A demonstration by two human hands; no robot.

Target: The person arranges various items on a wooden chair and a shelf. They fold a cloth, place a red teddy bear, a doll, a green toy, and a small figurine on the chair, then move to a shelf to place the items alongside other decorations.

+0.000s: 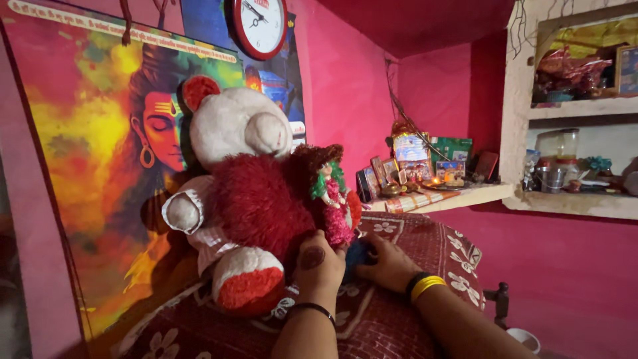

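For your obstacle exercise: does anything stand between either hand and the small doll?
Nothing visible does. The left hand is at the doll base, beside the teddy bear; the right hand rests just right of it on the patterned cloth.

You are in a home: bright pink walls (345, 80), a wall clock (260, 25), a painted poster (93, 153), and a shelf (458, 197) of framed pictures and a lit lamp.

One teddy bear (232, 199), one doll (332, 196), one clock (260, 25), perhaps two posters (93, 153).
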